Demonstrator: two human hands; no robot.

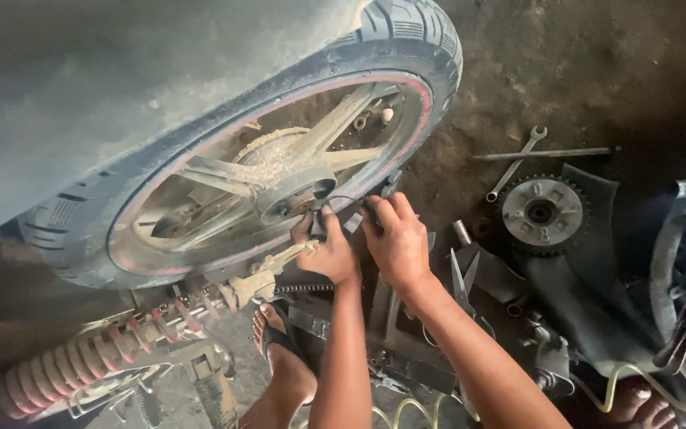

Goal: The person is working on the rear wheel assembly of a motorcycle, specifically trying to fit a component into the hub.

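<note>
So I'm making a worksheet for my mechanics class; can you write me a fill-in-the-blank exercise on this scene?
1. Both hands, the left hand and right hand, work at the hub of a motorcycle ____.
2. On the ground to the right lies a toothed ____, with a wrench beside it.
3. The coil spring at lower left is coloured ____.
4. The person's foot wears a ____.

Missing words: wheel; sprocket; red; sandal

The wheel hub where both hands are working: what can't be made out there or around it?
Head view only:
- Small part at the wheel hub: covered by the left hand and right hand.
- Red spring shock: lower end cut off by the frame edge.
- Grey bodywork: close, blurred.
</note>
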